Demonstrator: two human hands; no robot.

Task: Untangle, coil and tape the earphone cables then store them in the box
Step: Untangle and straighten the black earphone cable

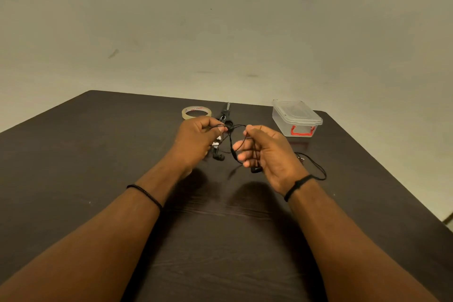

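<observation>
Earphone cables (231, 141) hang in a black tangle between the person's two hands, held up over the middle of the dark tabletop (98, 154). The left hand (196, 138) has its fingers curled around one part of the wire, gripping it near the thumb. The right hand (266, 148) pinches another strand at its thumb and forefinger, the other fingers loosely bent, and one earbud (256, 169) dangles just below that hand. A second earbud (219, 156) hangs under the left hand. More black cable (316, 167) lies looped on the tabletop beside the right wrist. Toward the far edge sit a roll of clear tape (196, 112) and, just beside it, scissors (226, 114). Near the far right corner stands the clear plastic box (296, 117), its lid on and a red latch at the front.
</observation>
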